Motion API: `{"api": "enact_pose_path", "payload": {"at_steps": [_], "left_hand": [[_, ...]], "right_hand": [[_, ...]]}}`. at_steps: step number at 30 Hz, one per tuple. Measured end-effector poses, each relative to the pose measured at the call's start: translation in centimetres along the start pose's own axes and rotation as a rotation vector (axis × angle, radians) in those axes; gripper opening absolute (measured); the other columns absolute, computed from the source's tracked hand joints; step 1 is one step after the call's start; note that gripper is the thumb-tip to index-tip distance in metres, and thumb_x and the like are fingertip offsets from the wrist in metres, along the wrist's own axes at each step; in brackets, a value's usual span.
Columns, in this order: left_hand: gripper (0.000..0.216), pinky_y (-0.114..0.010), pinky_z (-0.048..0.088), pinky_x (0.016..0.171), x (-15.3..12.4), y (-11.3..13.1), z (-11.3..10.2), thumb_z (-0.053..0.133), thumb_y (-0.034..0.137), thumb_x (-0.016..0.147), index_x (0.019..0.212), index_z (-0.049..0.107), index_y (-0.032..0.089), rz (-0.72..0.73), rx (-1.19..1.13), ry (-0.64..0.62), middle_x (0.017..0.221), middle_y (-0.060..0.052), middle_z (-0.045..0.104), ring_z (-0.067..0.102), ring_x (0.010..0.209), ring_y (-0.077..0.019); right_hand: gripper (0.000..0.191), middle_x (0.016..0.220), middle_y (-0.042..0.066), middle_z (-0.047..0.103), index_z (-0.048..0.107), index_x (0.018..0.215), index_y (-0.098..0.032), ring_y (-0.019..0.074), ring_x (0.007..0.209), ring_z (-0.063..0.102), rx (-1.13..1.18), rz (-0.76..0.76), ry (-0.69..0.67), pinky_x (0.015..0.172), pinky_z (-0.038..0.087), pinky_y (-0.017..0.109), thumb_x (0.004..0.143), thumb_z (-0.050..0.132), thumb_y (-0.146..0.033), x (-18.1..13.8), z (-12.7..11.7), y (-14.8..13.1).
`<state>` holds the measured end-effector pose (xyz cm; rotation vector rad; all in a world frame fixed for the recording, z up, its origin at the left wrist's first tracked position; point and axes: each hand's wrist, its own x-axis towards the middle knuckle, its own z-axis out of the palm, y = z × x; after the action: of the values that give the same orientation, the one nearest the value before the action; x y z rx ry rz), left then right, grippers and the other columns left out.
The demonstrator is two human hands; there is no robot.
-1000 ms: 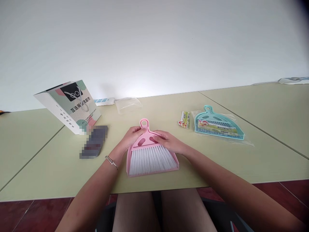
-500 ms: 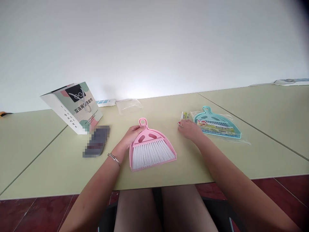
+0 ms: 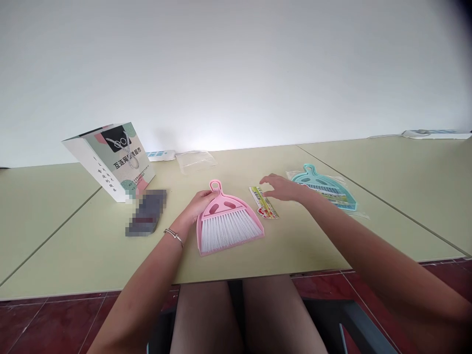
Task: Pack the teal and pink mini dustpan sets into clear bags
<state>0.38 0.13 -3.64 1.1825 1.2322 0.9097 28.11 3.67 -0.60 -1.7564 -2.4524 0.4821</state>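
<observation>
A pink dustpan lies in front of me with a white-bristled brush nested in it, bristles toward me. My left hand grips the dustpan's left side near the handle, its fingertips partly hidden. To the right of the dustpan, a printed cardboard label rests on the table. My right hand hovers at the label's right edge, thumb and fingers apart with nothing between them. Behind the right wrist is a teal dustpan and brush set in a clear plastic wrapper, partly covered by my forearm.
A paper gift bag with a rope handle stands at the left. A blurred dark flat object lies before it. Against the wall are a clear plastic bag and a white strip; another white strip is at far right.
My right hand has let go of the label, which now lies flat beside the pink dustpan, farther left than before. My left hand keeps its place. The view has shifted slightly.
</observation>
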Motion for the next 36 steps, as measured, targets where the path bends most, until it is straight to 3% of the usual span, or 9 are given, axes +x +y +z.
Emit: {"api": "enact_pose_path", "payload": {"at_steps": [4,10,18,20,22,24,26,31,36], "left_hand": [[0.045,-0.026,0.039,0.054,0.4,-0.4,-0.4,0.07,0.055,0.063,0.075,0.062,0.013,-0.009,-0.025,-0.001,0.065,-0.003,0.061,0.055,0.055,-0.0123],[0.043,-0.025,0.04,0.053,0.4,-0.2,-0.4,0.071,0.053,0.063,0.075,0.061,0.013,-0.027,-0.039,0.033,0.067,-0.003,0.061,0.056,0.056,-0.0125],[0.039,-0.024,0.038,0.051,0.5,-0.2,0.3,0.07,0.051,0.066,0.072,0.06,0.014,-0.021,-0.04,0.074,0.062,0.0,0.059,0.053,0.053,-0.011],[0.04,-0.024,0.037,0.05,0.4,-0.3,0.5,0.07,0.052,0.065,0.071,0.059,0.014,-0.008,-0.054,0.081,0.062,0.0,0.059,0.053,0.052,-0.0106],[0.043,-0.024,0.039,0.051,0.3,-0.3,0.6,0.069,0.055,0.065,0.073,0.059,0.014,-0.002,-0.076,0.07,0.064,-0.002,0.061,0.055,0.054,-0.0121],[0.048,-0.026,0.043,0.055,0.0,-0.1,0.7,0.068,0.058,0.066,0.078,0.06,0.013,0.007,-0.125,0.021,0.072,-0.006,0.065,0.059,0.06,-0.0156],[0.05,-0.028,0.047,0.059,-0.2,0.1,0.7,0.067,0.059,0.066,0.082,0.06,0.012,0.024,-0.204,-0.018,0.078,-0.009,0.066,0.062,0.066,-0.0178],[0.047,-0.027,0.048,0.06,-0.2,0.7,0.4,0.071,0.055,0.065,0.085,0.055,0.016,-0.015,-0.285,0.003,0.076,-0.005,0.065,0.061,0.062,-0.0135],[0.049,-0.027,0.05,0.063,-0.5,1.2,-0.2,0.078,0.04,0.064,0.099,0.051,0.02,-0.047,-0.249,-0.134,0.085,-0.003,0.064,0.064,0.07,-0.0148]], "right_hand": [[0.059,0.121,0.012,0.058,0.057,0.117,-0.019,0.0256,0.11,0.056,-0.03,-0.071,-0.221,0.081,0.046,0.031,0.062,0.075,-0.029,5.0,-0.7,-0.5],[0.031,0.083,0.005,0.068,0.064,0.075,-0.016,0.0208,0.074,0.063,-0.067,0.003,-0.35,0.061,0.045,0.027,0.053,0.08,-0.03,5.9,-1.7,-1.6],[0.011,0.089,0.014,0.064,0.057,0.089,-0.015,0.0219,0.069,0.061,-0.179,0.245,0.029,0.055,0.04,0.03,0.082,0.052,-0.022,-1.2,-6.1,-1.0],[0.017,0.074,0.007,0.064,0.056,0.091,-0.019,0.0163,0.056,0.057,0.003,0.148,0.078,0.049,0.039,0.027,0.086,0.049,-0.034,-4.0,-7.6,-2.7],[0.022,0.064,0.001,0.062,0.055,0.089,-0.021,0.0115,0.049,0.053,0.368,-0.118,0.01,0.045,0.039,0.024,0.083,0.054,-0.042,-6.1,-8.1,-4.9],[0.026,0.064,-0.001,0.063,0.052,0.086,-0.02,0.0086,0.046,0.052,0.693,-0.343,-0.069,0.043,0.039,0.021,0.079,0.06,-0.044,-6.9,-7.1,-6.9],[0.027,0.068,-0.001,0.065,0.05,0.082,-0.02,0.0069,0.046,0.052,0.888,-0.387,-0.092,0.041,0.04,0.019,0.076,0.063,-0.043,-6.3,-4.5,-8.2],[0.018,0.073,-0.003,0.063,0.047,0.077,-0.02,0.0061,0.045,0.055,0.891,-0.105,0.016,0.043,0.042,0.019,0.075,0.062,-0.029,-2.6,3.6,-8.6],[0.016,0.072,-0.006,0.059,0.041,0.077,-0.022,0.007,0.046,0.056,0.868,-0.012,0.142,0.044,0.042,0.02,0.079,0.055,-0.03,-2.2,6.1,-8.0]]}}
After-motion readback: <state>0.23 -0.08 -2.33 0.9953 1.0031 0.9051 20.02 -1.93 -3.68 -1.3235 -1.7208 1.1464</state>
